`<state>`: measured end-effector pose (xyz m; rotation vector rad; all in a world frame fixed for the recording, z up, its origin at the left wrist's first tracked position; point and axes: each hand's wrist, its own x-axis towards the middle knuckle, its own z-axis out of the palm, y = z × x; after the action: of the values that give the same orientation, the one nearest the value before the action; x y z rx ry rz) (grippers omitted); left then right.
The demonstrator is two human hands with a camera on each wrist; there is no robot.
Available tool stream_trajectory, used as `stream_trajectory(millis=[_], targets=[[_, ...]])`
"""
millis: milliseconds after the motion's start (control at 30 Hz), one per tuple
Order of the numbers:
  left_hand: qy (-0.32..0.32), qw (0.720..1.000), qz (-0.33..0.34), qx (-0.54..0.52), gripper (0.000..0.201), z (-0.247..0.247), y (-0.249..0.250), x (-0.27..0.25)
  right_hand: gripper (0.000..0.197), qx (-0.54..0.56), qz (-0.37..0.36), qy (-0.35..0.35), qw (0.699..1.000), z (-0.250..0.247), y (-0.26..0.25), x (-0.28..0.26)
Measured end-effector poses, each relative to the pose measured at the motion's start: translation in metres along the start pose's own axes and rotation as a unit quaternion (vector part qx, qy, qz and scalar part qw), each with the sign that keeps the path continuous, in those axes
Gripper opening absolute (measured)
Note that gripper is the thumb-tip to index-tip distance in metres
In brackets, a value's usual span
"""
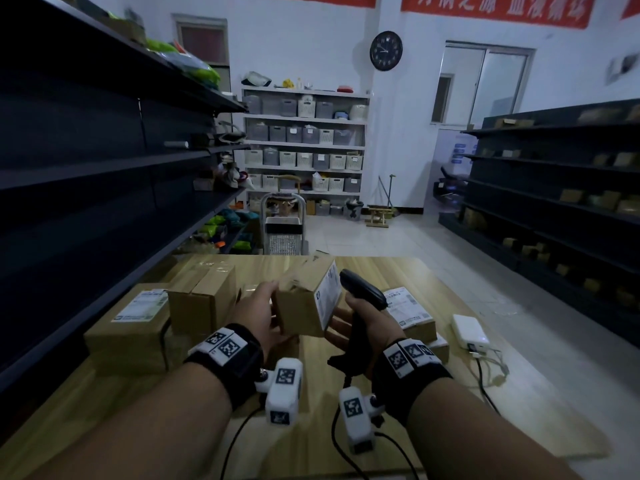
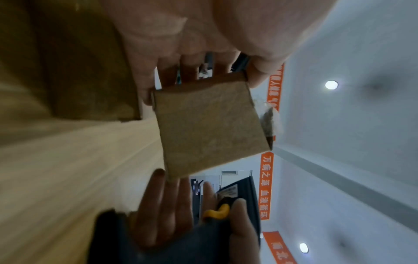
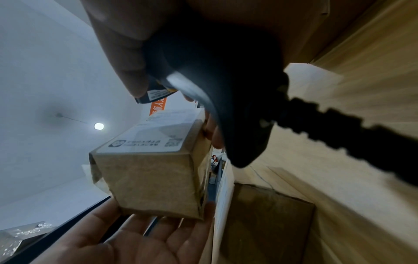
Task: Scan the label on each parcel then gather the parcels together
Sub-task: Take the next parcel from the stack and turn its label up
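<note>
Held parcel: a small brown cardboard box [image 1: 304, 299], matte and slightly crumpled, clear tape along its edges, was lifted above the table at the centre of the head view
Its label: a white rectangular sticker [image 1: 329, 295] covered the face turned right toward the scanner; it carried small print, a square logo and a QR-like code, none of it readable
Left hand: the left hand [image 1: 258, 315] gripped the box from its left side, palm against the cardboard, fingers spread along the back and thumb at the top edge
Right hand: the right hand [image 1: 367, 323] was wrapped around the scanner's grip, while its lower fingers [image 1: 337, 320] reached out straight to touch the box's labelled side
Scanner: a black, glossy plastic pistol-shaped scanner [image 1: 363, 289] with a yellow trigger [image 2: 218, 211] pointed its head up and left beside the label; a ribbed black cable left its base
Other parcels: a tall taped carton [image 1: 204, 303] and a wide flat carton [image 1: 130, 327] with a white label sat left of centre; a flat labelled parcel [image 1: 410, 311] lay at the right
Table: pale wood-grain laminate [image 1: 450, 410], smooth
Charger: a white rounded block [image 1: 469, 331] at the right edge, cable attached
Banners: red with light Chinese characters, upper right, too blurred to read
</note>
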<state>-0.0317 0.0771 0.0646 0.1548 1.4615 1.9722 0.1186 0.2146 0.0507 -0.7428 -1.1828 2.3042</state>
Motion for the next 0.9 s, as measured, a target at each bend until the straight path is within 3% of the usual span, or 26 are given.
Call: stream_trajectory(millis=[100,200,300,400,467,533,600,767,900], targets=[[0.026,0.995,0.066,0.072,0.028,-0.002,0.0,0.0,0.045,0.012,0.005,0.006,1.0,0.0,0.0,0.001],[0.024,0.993,0.072,0.093,0.032,-0.003,0.004,-0.006,0.046,0.006,0.009,0.016,1.0,-0.002,-0.001,0.0],[0.022,0.983,0.068,0.17,0.072,-0.005,0.01,-0.006,0.049,-0.012,0.013,0.021,1.0,-0.004,-0.001,0.0],[0.008,0.962,0.11,0.248,0.066,-0.01,0.008,-0.006,0.051,-0.014,-0.002,0.017,1.0,-0.006,-0.004,0.0],[0.013,0.954,0.126,0.273,0.083,-0.012,0.004,-0.002,0.047,-0.03,-0.013,0.006,0.999,-0.006,-0.01,-0.004],[0.003,0.953,0.137,0.271,0.07,-0.009,0.003,-0.003,0.043,-0.044,-0.02,-0.002,0.999,-0.005,-0.016,-0.008],[-0.01,0.955,0.149,0.256,0.033,-0.007,0.003,-0.007,0.044,-0.045,-0.03,-0.004,0.999,-0.004,-0.021,-0.011],[-0.071,0.969,0.116,0.209,0.038,-0.014,-0.007,-0.007,0.041,-0.08,-0.014,-0.02,0.996,0.001,-0.032,-0.019],[-0.073,0.97,0.13,0.193,0.034,-0.021,-0.014,-0.002,0.033,-0.13,-0.026,-0.026,0.991,0.004,-0.042,-0.025]])
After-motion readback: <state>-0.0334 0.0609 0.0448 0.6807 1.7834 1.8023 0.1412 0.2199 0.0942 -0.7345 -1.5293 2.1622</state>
